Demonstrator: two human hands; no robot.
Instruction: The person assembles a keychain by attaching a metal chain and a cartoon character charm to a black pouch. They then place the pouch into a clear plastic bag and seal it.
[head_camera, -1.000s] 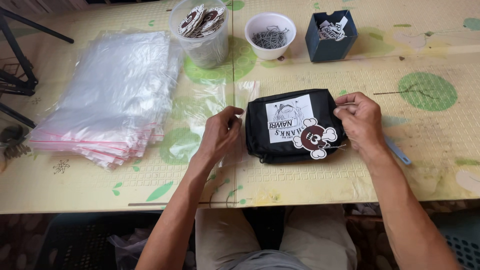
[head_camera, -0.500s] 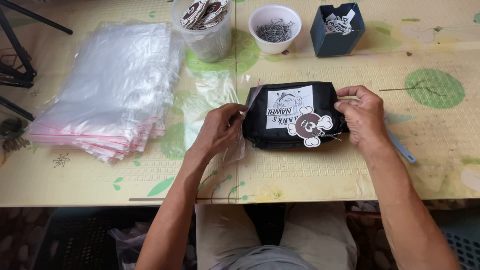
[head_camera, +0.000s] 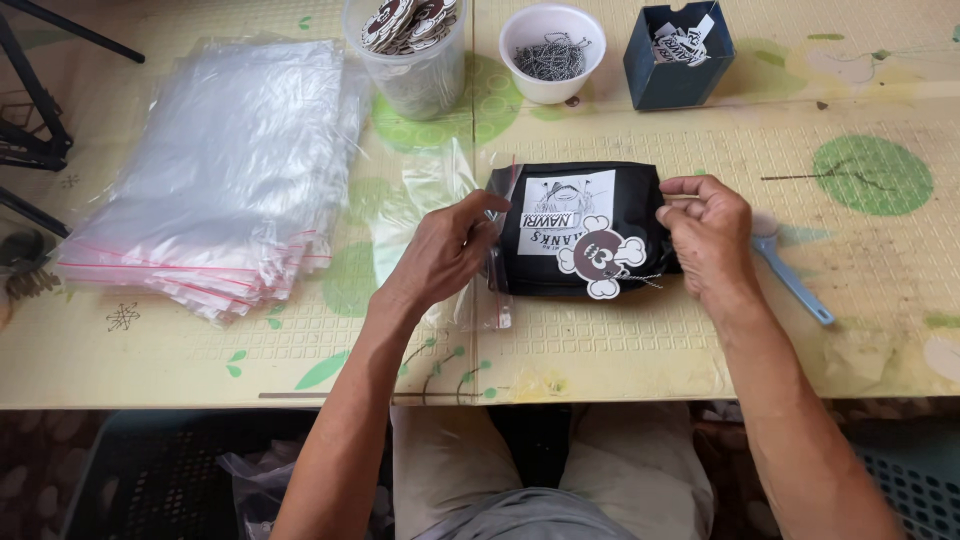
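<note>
Head view: left hand pinching clear bag

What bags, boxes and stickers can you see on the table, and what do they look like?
Black pouch: table middle, between both hands; rectangular.
White label: on the pouch; rectangular, black print.
Bone-shaped tag: on the pouch; brown and white.
Clear bag: at the left hand; see-through, red strip.
Stack of clear bags: left side.
Blue box: top right; square.

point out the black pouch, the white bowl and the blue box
black pouch (head_camera: 540, 275), head view, lower left fabric
white bowl (head_camera: 552, 88), head view, front wall
blue box (head_camera: 662, 85), head view, front wall
</note>
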